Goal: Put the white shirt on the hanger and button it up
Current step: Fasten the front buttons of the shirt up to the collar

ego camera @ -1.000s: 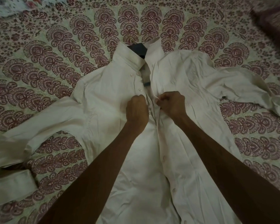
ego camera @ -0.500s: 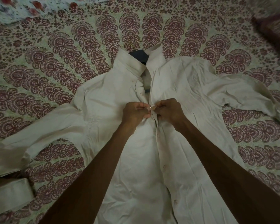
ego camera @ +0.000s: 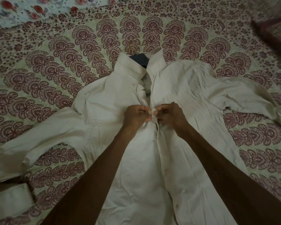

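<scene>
**Fastening a chest button**

The white shirt (ego camera: 193, 98) lies front-up on the patterned bedspread (ego camera: 55, 65), the hanger (ego camera: 140, 60) showing dark inside its collar. Just below the collar, the left hand (ego camera: 136, 116) and right hand (ego camera: 170, 116) meet at the placket, each pinching an edge to bring button and hole together; the button itself seems hidden between the fingertips. Buttons nearer the collar look undone.

Both hands, left hand (ego camera: 136, 116) and right hand (ego camera: 169, 116), are crowding the white shirt (ego camera: 104, 111) placket mid-chest, forearms covering its lower front. Collar and hanger (ego camera: 140, 60) are lying open to reach. Spread sleeves are blocking both sides; patterned bedspread (ego camera: 55, 62) beyond is lying bare.
</scene>
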The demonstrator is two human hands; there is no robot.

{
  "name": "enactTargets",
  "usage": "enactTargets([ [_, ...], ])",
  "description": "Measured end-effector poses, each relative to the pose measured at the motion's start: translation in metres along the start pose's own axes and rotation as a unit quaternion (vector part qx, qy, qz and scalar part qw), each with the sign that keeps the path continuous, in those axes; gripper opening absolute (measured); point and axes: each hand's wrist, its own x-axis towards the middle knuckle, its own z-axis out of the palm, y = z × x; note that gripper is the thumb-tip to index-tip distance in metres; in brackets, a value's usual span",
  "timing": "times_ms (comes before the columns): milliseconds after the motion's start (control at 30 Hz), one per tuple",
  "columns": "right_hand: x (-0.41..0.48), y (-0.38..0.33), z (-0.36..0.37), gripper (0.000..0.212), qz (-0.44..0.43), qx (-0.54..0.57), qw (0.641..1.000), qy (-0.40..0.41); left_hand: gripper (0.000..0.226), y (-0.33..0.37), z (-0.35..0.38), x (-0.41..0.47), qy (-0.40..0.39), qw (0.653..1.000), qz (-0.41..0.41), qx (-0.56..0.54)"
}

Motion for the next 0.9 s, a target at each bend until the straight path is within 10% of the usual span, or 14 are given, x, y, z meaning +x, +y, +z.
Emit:
enactTargets([
  [900, -0.005, 0.012, 0.027, 0.009, -0.143, -0.058, 0.984, 0.084, 0.009, 0.005, -0.002, 0.006, 0.04, 0.999, -0.008, 0.026],
])
